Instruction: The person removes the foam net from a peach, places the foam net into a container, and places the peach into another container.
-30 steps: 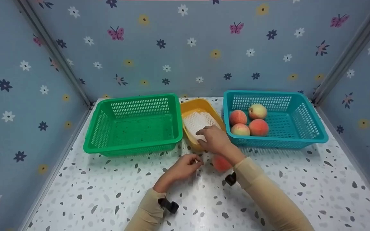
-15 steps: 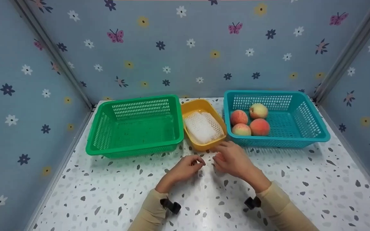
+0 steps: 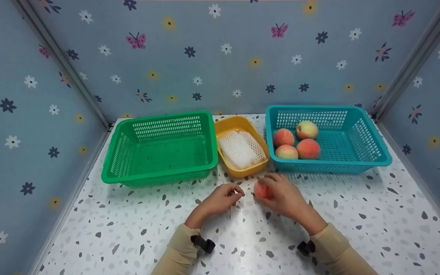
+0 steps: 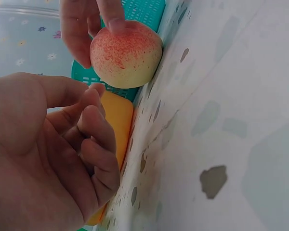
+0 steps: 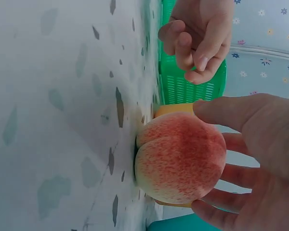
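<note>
On the table in front of the yellow basket [image 3: 239,173] sits a red and pale yellow peach [image 3: 261,190]. My right hand [image 3: 287,196] grips it from the right, thumb on one side and fingers on the other, as the right wrist view shows around the peach [image 5: 180,159]. To the left of the peach, my left hand [image 3: 220,199] stays apart from it, its fingers loosely curled. No object shows between those fingers in the left wrist view of the left hand [image 4: 53,144]. White foam fruit nets [image 3: 239,149] lie stacked in the yellow basket.
A green basket [image 3: 159,178] with nothing in it stands at the left. The blue basket [image 3: 334,165] at the right holds several peaches [image 3: 308,149] at its left end. Flowered walls [image 3: 220,76] close off the back and both sides.
My right hand has drawn back from over the foam nets in the yellow basket to the peach and now grips it. The left hand has barely moved.
</note>
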Motion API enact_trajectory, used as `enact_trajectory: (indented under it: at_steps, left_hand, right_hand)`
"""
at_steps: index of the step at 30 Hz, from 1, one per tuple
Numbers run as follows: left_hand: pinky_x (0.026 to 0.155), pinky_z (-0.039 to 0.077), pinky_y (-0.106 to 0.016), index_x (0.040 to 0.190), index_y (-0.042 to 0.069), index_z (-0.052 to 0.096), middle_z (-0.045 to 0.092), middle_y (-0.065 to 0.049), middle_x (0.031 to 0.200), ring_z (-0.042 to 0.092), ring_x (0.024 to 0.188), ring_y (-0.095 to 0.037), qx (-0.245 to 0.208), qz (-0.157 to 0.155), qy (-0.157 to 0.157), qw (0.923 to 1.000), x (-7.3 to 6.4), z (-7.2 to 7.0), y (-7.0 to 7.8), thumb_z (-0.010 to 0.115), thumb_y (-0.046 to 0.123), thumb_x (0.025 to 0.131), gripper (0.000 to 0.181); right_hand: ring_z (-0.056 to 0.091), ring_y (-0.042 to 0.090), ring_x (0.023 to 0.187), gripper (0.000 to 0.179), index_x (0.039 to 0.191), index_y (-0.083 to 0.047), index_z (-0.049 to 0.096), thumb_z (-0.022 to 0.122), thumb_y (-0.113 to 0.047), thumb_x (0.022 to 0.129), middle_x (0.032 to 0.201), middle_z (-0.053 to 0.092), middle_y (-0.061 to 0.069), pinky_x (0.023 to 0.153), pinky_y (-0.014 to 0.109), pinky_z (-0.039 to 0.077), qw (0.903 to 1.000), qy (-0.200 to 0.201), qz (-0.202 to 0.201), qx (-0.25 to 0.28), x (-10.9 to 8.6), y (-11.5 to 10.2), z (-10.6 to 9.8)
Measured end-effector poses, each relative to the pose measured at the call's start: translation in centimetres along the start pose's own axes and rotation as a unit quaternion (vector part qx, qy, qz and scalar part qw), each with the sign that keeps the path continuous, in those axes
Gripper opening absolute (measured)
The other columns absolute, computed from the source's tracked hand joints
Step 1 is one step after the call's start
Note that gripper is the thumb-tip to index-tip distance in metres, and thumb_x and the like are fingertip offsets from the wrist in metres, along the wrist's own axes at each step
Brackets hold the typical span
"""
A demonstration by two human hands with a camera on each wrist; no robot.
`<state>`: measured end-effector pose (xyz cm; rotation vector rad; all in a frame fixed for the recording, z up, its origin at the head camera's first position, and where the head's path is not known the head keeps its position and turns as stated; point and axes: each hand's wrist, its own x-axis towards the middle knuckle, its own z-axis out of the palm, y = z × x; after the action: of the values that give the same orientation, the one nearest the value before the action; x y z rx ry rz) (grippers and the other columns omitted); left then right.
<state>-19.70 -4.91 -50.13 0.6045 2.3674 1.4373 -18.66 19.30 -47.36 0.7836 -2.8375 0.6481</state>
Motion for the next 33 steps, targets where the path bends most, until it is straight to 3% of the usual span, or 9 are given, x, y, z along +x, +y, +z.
enact_trajectory:
  at_steps: [8,15,21,27,33]
  left_hand:
    - [0.061,0.043,-0.027,0.106,0.005,0.069,0.058,0.001,0.076,0.054,0.064,-0.01,0.005,0.001,-0.005,1.0,0.1,-0.3,0.0,0.054,0.012,0.099,0.018]
    - [0.058,0.043,-0.027,0.106,0.005,0.069,0.06,-0.006,0.076,0.053,0.063,-0.009,-0.001,0.0,-0.003,1.0,-0.1,-0.2,0.0,0.055,0.013,0.099,0.018]
    - [0.057,0.042,-0.027,0.107,0.004,0.068,0.058,-0.002,0.074,0.052,0.062,-0.01,-0.007,-0.003,-0.002,1.0,-0.2,-0.1,0.0,0.055,0.014,0.099,0.019]
    - [0.058,0.043,-0.026,0.107,0.002,0.068,0.06,-0.005,0.075,0.053,0.064,-0.011,-0.011,-0.002,-0.008,0.9999,-0.1,0.0,-0.2,0.055,0.013,0.099,0.019]
    - [0.059,0.043,-0.026,0.105,0.003,0.068,0.064,-0.016,0.081,0.054,0.065,-0.01,-0.008,-0.001,-0.014,0.9999,-0.1,0.3,-0.1,0.054,0.013,0.099,0.018]
  right_hand:
    - [0.053,0.024,0.108,0.055,0.124,-0.014,0.064,0.086,-0.021,0.074,0.122,0.058,0.006,0.087,0.042,0.05,0.9998,0.015,0.002,-0.011,0.2,0.2,0.3]
    - [0.049,0.028,0.113,0.068,0.132,-0.014,0.058,0.088,-0.024,0.072,0.126,0.055,0.008,0.09,0.046,0.048,0.9992,-0.011,0.01,-0.037,0.4,0.1,0.9]
    - [0.051,0.024,0.108,0.064,0.128,-0.014,0.06,0.087,-0.029,0.072,0.122,0.057,0.005,0.087,0.043,0.049,0.9994,-0.008,-0.001,-0.033,0.4,0.5,0.7]
    - [0.051,0.02,0.101,0.054,0.118,-0.017,0.063,0.087,-0.029,0.071,0.114,0.058,0.0,0.079,0.037,0.05,0.9995,0.006,-0.025,-0.018,0.5,0.7,-1.0]
    - [0.051,0.018,0.107,0.061,0.121,-0.017,0.061,0.089,-0.025,0.068,0.12,0.057,-0.001,0.085,0.039,0.051,0.9992,-0.002,-0.04,-0.008,0.5,0.6,-4.1]
